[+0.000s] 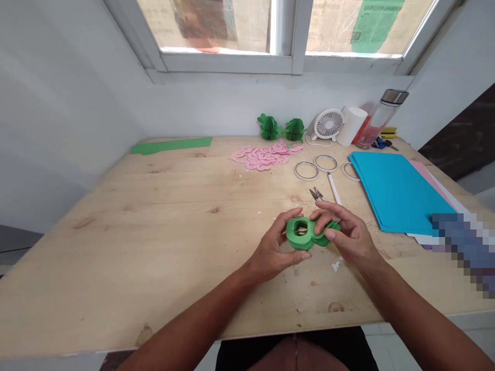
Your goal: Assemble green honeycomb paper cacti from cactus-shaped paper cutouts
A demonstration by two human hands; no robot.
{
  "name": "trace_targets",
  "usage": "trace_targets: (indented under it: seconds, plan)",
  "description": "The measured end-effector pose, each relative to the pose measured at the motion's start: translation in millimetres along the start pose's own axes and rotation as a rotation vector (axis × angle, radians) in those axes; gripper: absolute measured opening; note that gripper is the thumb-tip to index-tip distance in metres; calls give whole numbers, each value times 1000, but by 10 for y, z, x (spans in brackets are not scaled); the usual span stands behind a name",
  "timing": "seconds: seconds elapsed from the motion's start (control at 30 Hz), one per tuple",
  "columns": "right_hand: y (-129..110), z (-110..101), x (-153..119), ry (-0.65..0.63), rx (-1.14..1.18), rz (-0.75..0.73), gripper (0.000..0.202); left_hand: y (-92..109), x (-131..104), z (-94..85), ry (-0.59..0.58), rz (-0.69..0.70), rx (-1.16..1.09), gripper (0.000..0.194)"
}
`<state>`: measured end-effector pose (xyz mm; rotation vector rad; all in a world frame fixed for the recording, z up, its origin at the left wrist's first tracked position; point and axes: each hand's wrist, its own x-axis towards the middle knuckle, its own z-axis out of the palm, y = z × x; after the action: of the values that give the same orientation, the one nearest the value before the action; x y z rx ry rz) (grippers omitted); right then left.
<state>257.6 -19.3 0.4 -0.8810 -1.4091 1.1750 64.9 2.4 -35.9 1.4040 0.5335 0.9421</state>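
A layered green paper cutout (299,239) is held between my two hands above the near part of the table. It has a rounded end with a squarish hole, through which inner layers show. My left hand (273,247) grips that rounded end from the left, thumb below and fingers above. On the other end, my right hand (350,234) pinches the layers with thumb and fingers. Small thread snips (317,195) lie just beyond my hands, their handles partly hidden, and a white pen (334,188) rests beside them.
Pink paper cutouts (266,154) lie in a pile. Behind it stand green honeycomb paper pieces (269,128), a white fan (328,124) and a glass bottle (381,121). Tape rolls (307,178) sit near blue sheets (402,190) at right. A green paper strip (174,145) lies at back left.
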Motion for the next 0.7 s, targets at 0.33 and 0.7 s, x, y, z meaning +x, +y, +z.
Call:
trace_targets:
  seconds: [0.33, 0.7]
  plan:
    - [116, 36, 17, 98, 34, 87, 40, -57, 38, 29, 89, -39, -184, 70]
    - [160, 145, -20, 41, 79, 188, 39, 18, 28, 48, 152, -168, -294, 77]
